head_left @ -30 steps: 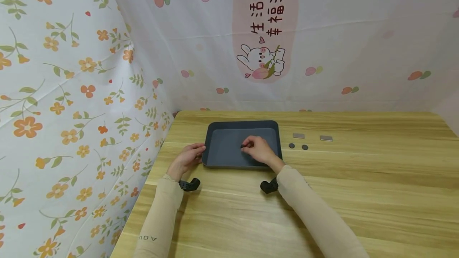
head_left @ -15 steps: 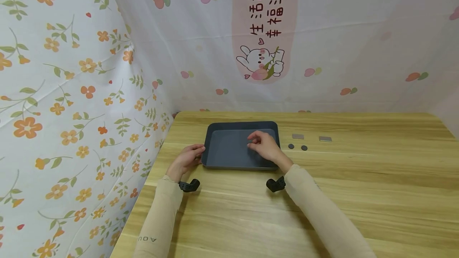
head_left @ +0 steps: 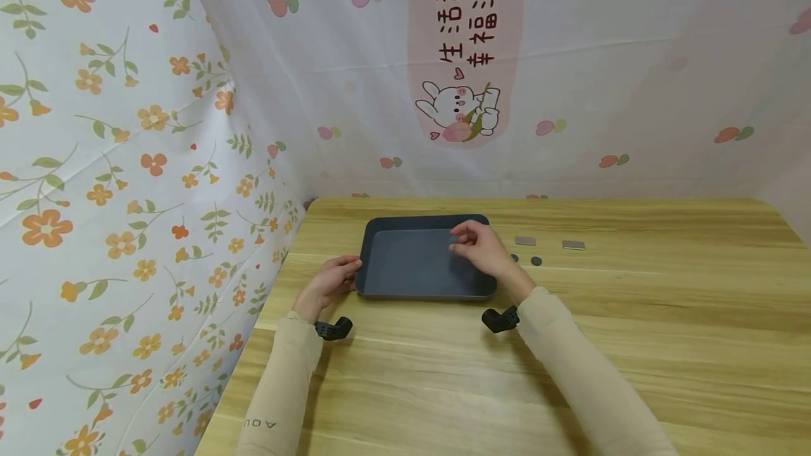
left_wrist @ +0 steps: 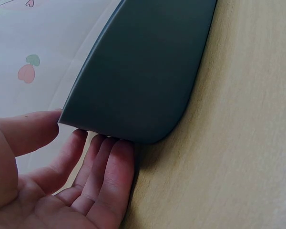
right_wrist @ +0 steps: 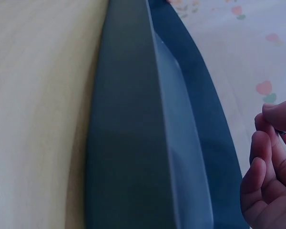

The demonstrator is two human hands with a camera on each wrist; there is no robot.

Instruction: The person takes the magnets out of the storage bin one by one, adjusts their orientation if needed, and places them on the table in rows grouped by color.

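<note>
A dark grey rectangular baking tray [head_left: 405, 295] sits on the wooden table. My left hand [head_left: 329, 283] holds its left end; in the left wrist view the thumb is at the rim of the tray [left_wrist: 133, 71] and the curled fingers are against its lower edge. Above the tray's right part is my right hand [head_left: 484, 248], thumb and fingers drawn together. In the right wrist view a sliver of a small dark disc [right_wrist: 280, 133] shows between them, mostly hidden by the fingers.
Two small dark discs [head_left: 536, 261] lie right of the tray, one partly covered by the right hand. Behind them are two thin silvery rectangular plates [head_left: 573, 245]. A patterned cloth [head_left: 355, 90] hangs at the back and left.
My right hand has moved right and slightly back, from over the middle of the tray to its right part. The dark disc at its fingertips shows less now. The left hand stays put.
</note>
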